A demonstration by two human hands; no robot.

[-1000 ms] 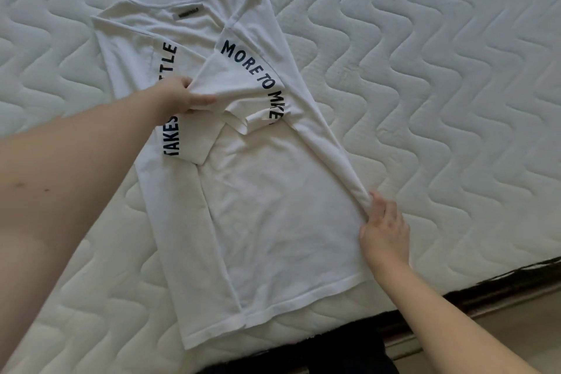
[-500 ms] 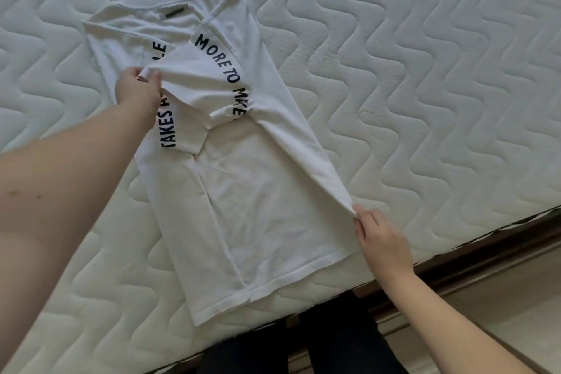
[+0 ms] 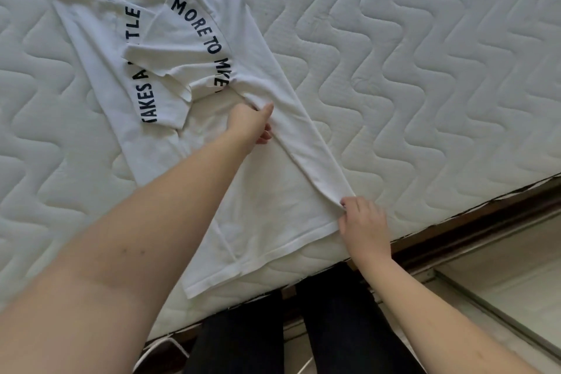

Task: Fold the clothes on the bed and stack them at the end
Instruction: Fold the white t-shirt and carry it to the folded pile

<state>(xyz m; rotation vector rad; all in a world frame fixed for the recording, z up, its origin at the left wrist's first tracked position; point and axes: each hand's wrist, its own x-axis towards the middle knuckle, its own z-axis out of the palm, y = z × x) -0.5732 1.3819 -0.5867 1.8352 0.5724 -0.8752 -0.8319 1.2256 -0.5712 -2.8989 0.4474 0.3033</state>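
Note:
A white T-shirt (image 3: 267,200) with black lettering lies face down on the quilted mattress (image 3: 425,70), collar far from me, hem near the bed's edge. Its right side and sleeve are folded in over the back. My left hand (image 3: 252,123) pinches the folded right edge at mid-length, thumb on top of the fabric. My right hand (image 3: 362,220) grips the same fold at the hem's right corner, close to the mattress edge.
The mattress edge (image 3: 455,216) runs diagonally from lower left to upper right. Beyond it are a dark bed frame, pale floor (image 3: 501,267) and my dark-trousered legs (image 3: 303,328). Bare mattress lies to the right and left of the shirt.
My left hand has let go of the folded sleeve near the lettering and moved right and nearer to pinch the folded edge at mid-shirt. My right hand still holds the hem corner.

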